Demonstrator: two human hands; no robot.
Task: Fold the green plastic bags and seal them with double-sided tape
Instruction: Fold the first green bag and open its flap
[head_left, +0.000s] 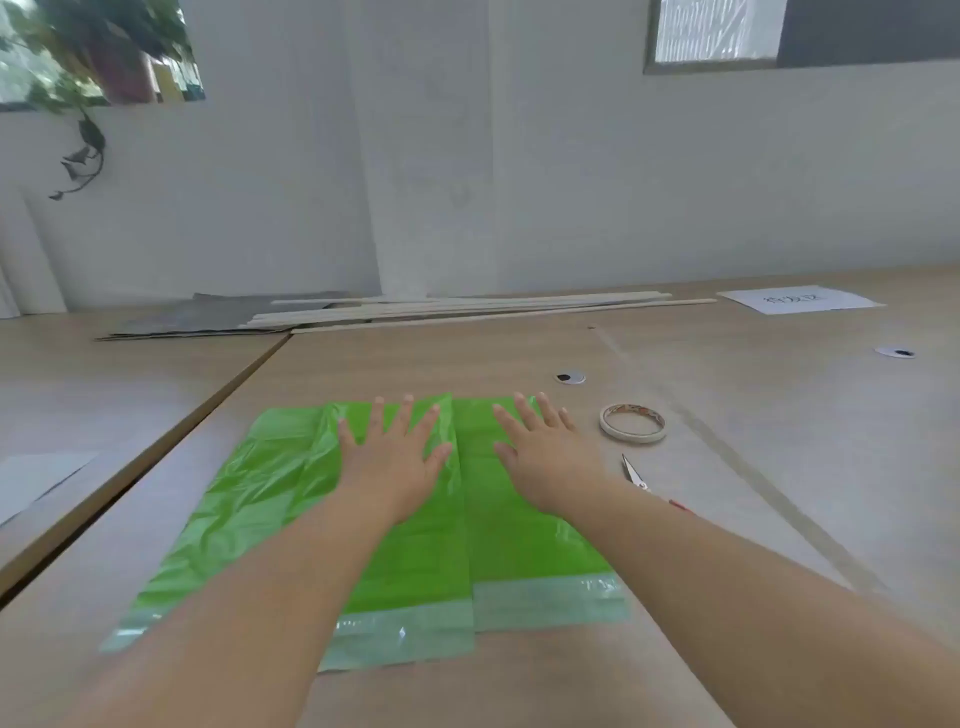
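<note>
Green plastic bags (249, 499) lie flat on the wooden surface (519, 358). Left hand (395, 462): fingers spread, palm pressing the bags, gripping nothing. Right hand (545, 457): likewise flat on them. Tape roll (632, 422) and scissors (641, 480) lie just right.

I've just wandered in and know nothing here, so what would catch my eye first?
The bright green plastic bags lie spread at the middle of the wooden table, with the left hand and right hand pressed flat on them, fingers straight. Just right of them sit a tape roll and scissors.
</note>
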